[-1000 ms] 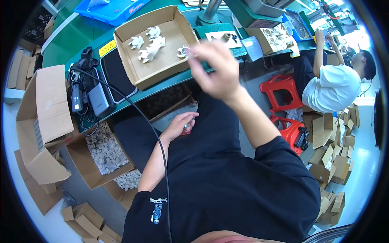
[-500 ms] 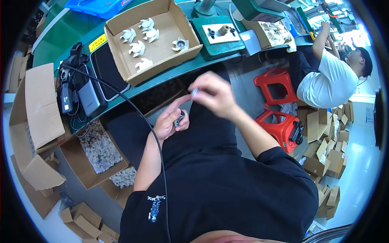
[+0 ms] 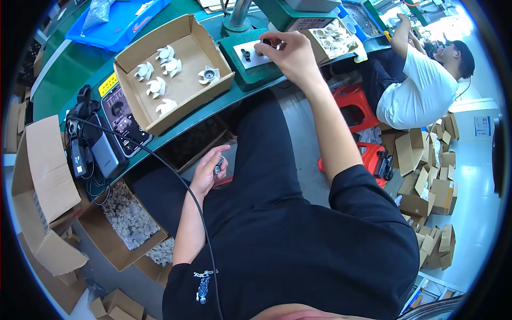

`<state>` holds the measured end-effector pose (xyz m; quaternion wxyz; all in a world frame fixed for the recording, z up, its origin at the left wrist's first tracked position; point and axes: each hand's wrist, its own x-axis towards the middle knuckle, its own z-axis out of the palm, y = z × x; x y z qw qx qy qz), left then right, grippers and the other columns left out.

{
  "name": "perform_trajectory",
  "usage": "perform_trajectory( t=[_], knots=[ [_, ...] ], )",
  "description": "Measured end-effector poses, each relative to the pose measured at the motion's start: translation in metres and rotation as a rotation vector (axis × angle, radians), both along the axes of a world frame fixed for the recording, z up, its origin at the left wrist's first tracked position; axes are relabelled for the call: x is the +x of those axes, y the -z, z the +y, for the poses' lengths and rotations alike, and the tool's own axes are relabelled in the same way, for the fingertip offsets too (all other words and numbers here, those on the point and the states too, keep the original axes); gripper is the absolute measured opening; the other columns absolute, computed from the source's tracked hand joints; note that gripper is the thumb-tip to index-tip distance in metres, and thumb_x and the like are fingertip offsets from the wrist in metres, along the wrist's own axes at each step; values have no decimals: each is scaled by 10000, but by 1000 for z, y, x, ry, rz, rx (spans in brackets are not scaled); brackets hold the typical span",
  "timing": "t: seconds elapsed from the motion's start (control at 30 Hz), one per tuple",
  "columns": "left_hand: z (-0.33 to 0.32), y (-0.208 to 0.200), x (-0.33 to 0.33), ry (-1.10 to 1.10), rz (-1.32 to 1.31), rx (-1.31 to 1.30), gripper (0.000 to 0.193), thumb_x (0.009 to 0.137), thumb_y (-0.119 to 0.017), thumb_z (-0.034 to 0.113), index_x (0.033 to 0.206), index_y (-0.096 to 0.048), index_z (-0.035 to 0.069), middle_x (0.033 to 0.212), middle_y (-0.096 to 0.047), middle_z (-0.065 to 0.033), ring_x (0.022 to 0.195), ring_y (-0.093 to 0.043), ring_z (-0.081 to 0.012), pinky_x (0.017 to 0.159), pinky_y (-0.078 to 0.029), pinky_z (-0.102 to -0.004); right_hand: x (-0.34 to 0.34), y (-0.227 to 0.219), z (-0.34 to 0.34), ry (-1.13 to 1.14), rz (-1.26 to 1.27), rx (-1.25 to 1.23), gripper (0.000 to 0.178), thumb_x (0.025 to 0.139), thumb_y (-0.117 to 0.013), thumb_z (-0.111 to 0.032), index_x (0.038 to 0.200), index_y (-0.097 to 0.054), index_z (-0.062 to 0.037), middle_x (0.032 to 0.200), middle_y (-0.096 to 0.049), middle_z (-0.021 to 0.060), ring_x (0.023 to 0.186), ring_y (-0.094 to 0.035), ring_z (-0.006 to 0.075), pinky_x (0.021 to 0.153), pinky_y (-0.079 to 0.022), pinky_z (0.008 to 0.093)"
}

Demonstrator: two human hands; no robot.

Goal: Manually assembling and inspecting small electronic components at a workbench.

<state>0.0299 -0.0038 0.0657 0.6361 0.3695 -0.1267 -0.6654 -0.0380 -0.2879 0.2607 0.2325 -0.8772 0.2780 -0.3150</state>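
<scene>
My right hand [image 3: 292, 56] is at the fixture plate [image 3: 248, 55] of a green bench press. Its thumb and fingertips close over the plate's central post, and what they pinch is hidden. A dark bolt [image 3: 246, 55] stands on the plate left of my fingers. Above my lap, my left hand [image 3: 205, 175] curls round a small shiny metal part [image 3: 218, 166], with the index finger stretched out. Left of the press, a shallow cardboard box [image 3: 136, 106] holds several white fan impellers [image 3: 172, 66]; the one nearest the press [image 3: 209, 75] shows a dark round centre.
A phone [image 3: 120, 117] and a grey power bank [image 3: 105, 152] lie left of the box, and a black cable [image 3: 176, 172] runs across my left side. Behind sits a blue tray [image 3: 114, 26]. Red stools [image 3: 354, 106] and a seated person [image 3: 418, 101] are on the right.
My right hand has gone from above my lap, where it pinched a small shiny piece, up to the press plate. My left hand has lowered slightly. The phone screen has lit up.
</scene>
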Motion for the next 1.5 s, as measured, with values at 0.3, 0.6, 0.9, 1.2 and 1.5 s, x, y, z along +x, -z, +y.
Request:
perform_trajectory(
  t=[0.3,0.6,0.9,1.2,1.5],
  knots=[
    [2,17,-5,24,-130,125,305,1017,-468,261,1219,-542,46,717,-486,-2,577,-418,-74,544,-344,-219,-2,-7,-37,-85,91,164,333,837,-710,-316,1009,-727,-32,859,-704,153,782,-670,229,756,-514,327],
    [-9,78,-13,36,-493,303,243,952,-588,284,1055,-609,65,701,-546,17,555,-443,-60,488,-340,-216,-59,26,-226,169,562,-95,426,858,-614,-430,1044,-715,-60,937,-713,157,869,-680,244,774,-499,358],
    [1,88,-16,36,-708,356,280,940,-588,278,1032,-611,14,707,-597,-30,634,-545,-113,583,-438,-277,-35,28,-215,285,585,-197,487,845,-626,-497,1094,-690,-83,1047,-700,156,985,-658,305,859,-482,378],
    [-9,79,-12,164,-833,368,290,923,-603,280,1030,-627,12,730,-627,-69,685,-593,-146,651,-472,-298,-31,31,-231,477,686,-165,546,846,-571,-565,1143,-674,-120,1205,-625,190,1104,-604,349,936,-454,402],
    [-8,72,-13,114,-851,419,326,887,-609,312,993,-656,8,838,-680,-193,819,-666,-324,756,-496,-406,-51,31,-230,124,888,-631,485,926,-533,-474,1113,-647,-41,1043,-695,149,927,-669,299,794,-500,367]
  ],
)
